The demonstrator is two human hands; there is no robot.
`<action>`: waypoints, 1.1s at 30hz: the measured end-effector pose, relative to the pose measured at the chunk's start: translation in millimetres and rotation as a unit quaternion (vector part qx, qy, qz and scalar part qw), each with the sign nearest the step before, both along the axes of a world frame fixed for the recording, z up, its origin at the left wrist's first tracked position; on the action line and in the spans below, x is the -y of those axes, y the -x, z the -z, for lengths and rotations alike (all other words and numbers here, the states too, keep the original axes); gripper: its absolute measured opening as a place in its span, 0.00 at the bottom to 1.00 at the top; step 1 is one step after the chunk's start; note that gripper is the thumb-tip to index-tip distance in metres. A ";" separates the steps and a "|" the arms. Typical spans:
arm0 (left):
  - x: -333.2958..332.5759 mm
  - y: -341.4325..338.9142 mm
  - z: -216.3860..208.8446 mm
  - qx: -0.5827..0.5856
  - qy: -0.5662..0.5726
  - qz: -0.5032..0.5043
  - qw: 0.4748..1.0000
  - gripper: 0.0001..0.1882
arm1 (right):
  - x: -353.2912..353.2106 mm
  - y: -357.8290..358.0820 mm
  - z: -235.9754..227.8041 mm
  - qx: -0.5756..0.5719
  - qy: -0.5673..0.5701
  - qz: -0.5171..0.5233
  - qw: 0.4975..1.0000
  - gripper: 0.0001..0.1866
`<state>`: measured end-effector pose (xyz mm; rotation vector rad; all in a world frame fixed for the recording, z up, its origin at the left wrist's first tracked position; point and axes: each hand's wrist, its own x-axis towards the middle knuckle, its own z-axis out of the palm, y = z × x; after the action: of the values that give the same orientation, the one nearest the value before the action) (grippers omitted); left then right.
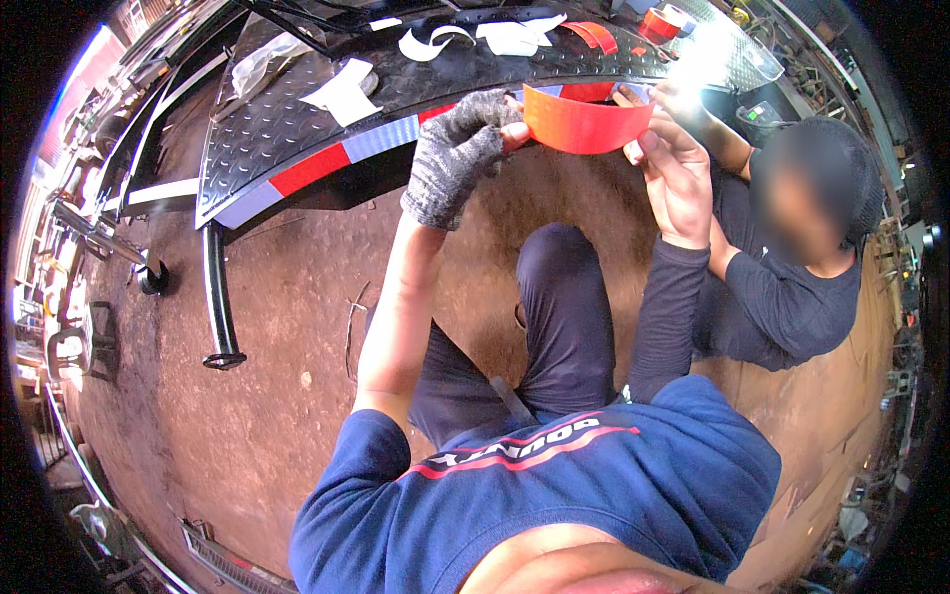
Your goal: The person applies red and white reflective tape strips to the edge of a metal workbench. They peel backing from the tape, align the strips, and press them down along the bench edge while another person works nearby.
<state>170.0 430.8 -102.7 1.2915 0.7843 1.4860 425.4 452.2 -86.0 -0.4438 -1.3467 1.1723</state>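
A short strip of red reflective tape (586, 123) bows between my two hands, just in front of a black deck's edge. My left hand (457, 153), in a grey fingerless knit glove, pinches its left end between thumb and fingers. At the right end, my bare right hand (677, 183) grips the strip with thumb and fingertips. Behind it, red and white reflective tape (312, 170) runs along the edge of the diamond-plate deck (287, 129). The strip hides part of that edge.
White backing-paper scraps (344, 92) and a curled red piece (591, 37) lie on the deck, with a tape roll (661, 24) farther back. A co-worker (782, 267) crouches close at my right, arm reaching toward the edge. A black support leg (220, 297) stands at left.
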 end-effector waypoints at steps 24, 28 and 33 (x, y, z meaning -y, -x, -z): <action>29.3 -125.9 50.3 -0.040 -0.145 -0.295 0.944 0.07 | 39.1 -43.3 38.4 0.186 -0.070 0.428 0.882 0.06; 7.4 -132.4 41.4 -0.098 -0.241 -0.341 0.903 0.06 | 8.2 -58.2 32.4 0.163 -0.100 0.392 0.900 0.07; -1.7 -145.3 20.1 -0.170 -0.181 -0.398 0.883 0.06 | -28.0 -62.8 43.0 0.104 -0.103 0.376 0.915 0.07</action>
<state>315.3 432.5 -122.8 1.6381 1.4380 2.1569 488.1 480.2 -129.0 -0.8560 -1.2813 0.3478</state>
